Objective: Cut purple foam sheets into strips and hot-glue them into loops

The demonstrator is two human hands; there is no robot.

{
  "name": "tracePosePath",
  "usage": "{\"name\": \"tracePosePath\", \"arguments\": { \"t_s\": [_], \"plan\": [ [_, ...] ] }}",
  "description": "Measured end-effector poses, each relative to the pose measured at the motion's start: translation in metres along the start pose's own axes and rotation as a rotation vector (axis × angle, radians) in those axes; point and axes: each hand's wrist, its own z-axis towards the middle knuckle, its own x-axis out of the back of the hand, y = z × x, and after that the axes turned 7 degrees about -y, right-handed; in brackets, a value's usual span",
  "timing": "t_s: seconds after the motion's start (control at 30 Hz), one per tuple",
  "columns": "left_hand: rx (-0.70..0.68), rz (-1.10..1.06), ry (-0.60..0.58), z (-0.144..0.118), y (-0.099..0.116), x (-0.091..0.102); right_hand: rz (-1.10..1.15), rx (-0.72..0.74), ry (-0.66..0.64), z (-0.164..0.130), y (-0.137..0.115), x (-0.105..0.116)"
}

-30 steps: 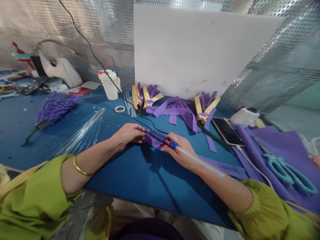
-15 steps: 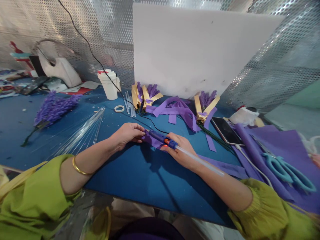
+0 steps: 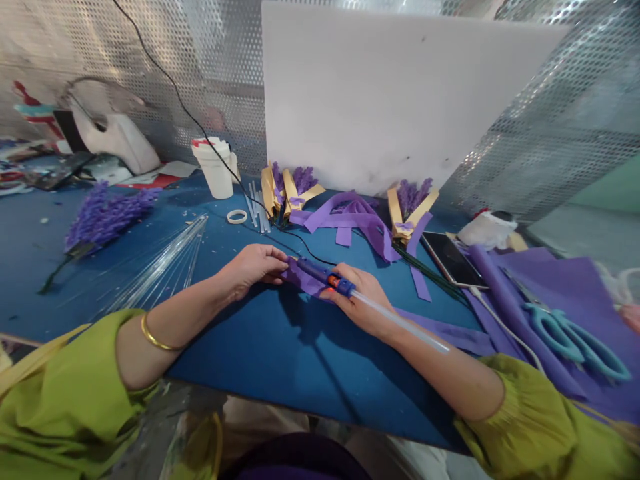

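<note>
My right hand [image 3: 361, 300] is wrapped round a blue hot glue gun [image 3: 315, 269], with a translucent glue stick [image 3: 400, 323] jutting from its back end along my forearm. An orange-red light glows by my thumb. My left hand [image 3: 259, 267] pinches the end of a purple ribbon strip [image 3: 304, 281] between thumb and fingers. The gun's nozzle is close to those fingertips, over the strip; whether it touches cannot be made out. The strip passes under the gun, and a purple length lies on the table to the right of my right wrist.
Behind my hands lie wrapped lavender sprigs [image 3: 295, 187], spare glue sticks [image 3: 257, 208], a tape ring [image 3: 237, 217] and loose purple ribbon [image 3: 357, 213]. A white cup [image 3: 215, 170] stands back left. At right are a phone [image 3: 453, 259] and teal-handled scissors [image 3: 575, 337]. The gun's black cord [image 3: 173, 83] crosses the table.
The view has shifted very slightly. Both hands keep their grips, and the glue gun's front end sits a touch further left in the picture.
</note>
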Motion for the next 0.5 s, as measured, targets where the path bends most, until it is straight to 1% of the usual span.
{"name": "tracePosePath", "arguments": {
  "t_s": [0.27, 0.5],
  "plan": [
    [-0.008, 0.010, -0.008, 0.0000, 0.0006, -0.0010, 0.003, 0.010, -0.004, 0.0003, -0.0005, 0.0007],
    [-0.002, 0.010, 0.008, -0.0008, 0.0023, -0.0010, 0.037, 0.035, 0.006, 0.0009, -0.0012, 0.0015]
  ]
}}
